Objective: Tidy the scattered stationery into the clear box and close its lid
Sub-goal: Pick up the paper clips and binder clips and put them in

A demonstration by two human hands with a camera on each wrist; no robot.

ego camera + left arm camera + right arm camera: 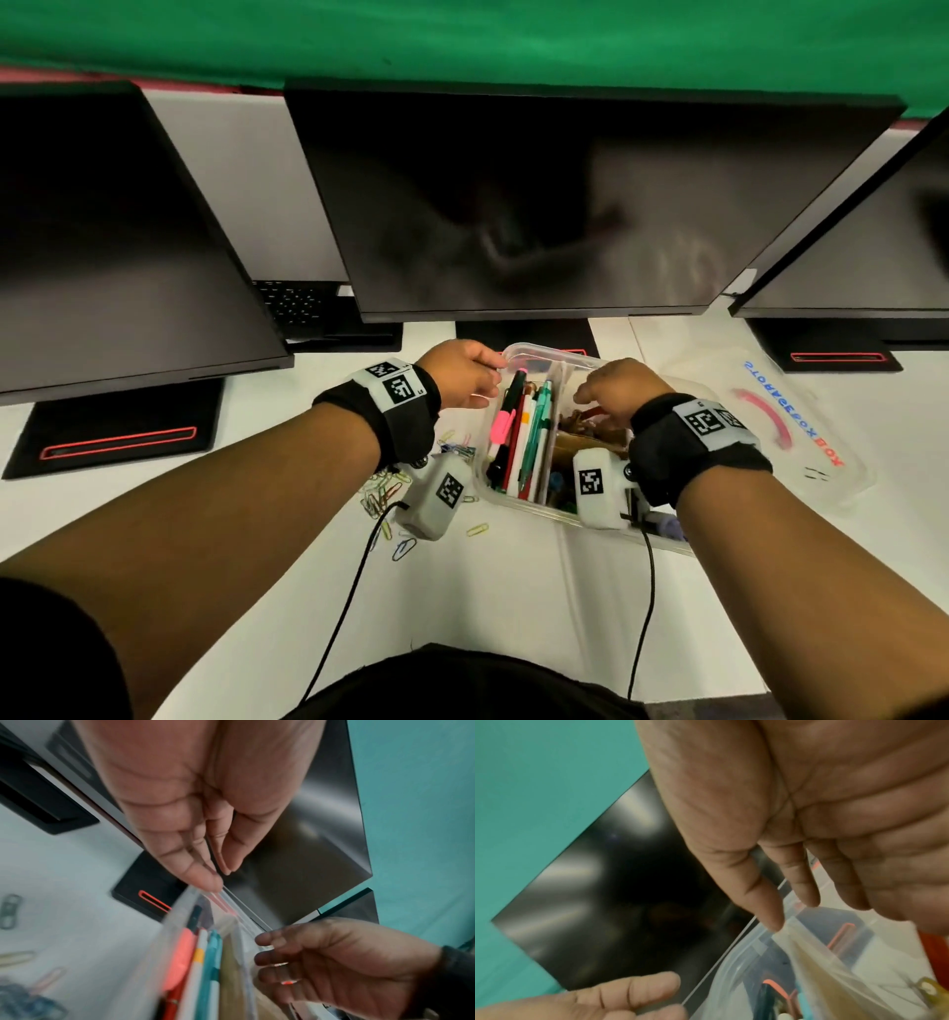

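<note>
The clear box (534, 354) stands open on the white table under the middle monitor. Its left compartment holds pens, among them a pink highlighter (503, 426) and a teal pen (538, 426). Brownish small items (590, 434) fill the right compartment. My left hand (477, 380) is at the box's far left corner, and its straight fingertips (213, 882) touch the rim (180, 902). My right hand (606, 395) hovers over the right compartment with fingers pointing down; its index fingertip (776, 925) touches the plastic divider (805, 943) and holds nothing. Coloured paper clips (382, 493) lie scattered left of the box.
The clear lid (801, 447), printed with blue letters, lies flat to the right of the box. Three dark monitors (539, 205) overhang the back of the table, with black stand bases (118, 437) beneath. A small bluish object (667, 527) lies by the box's near right corner.
</note>
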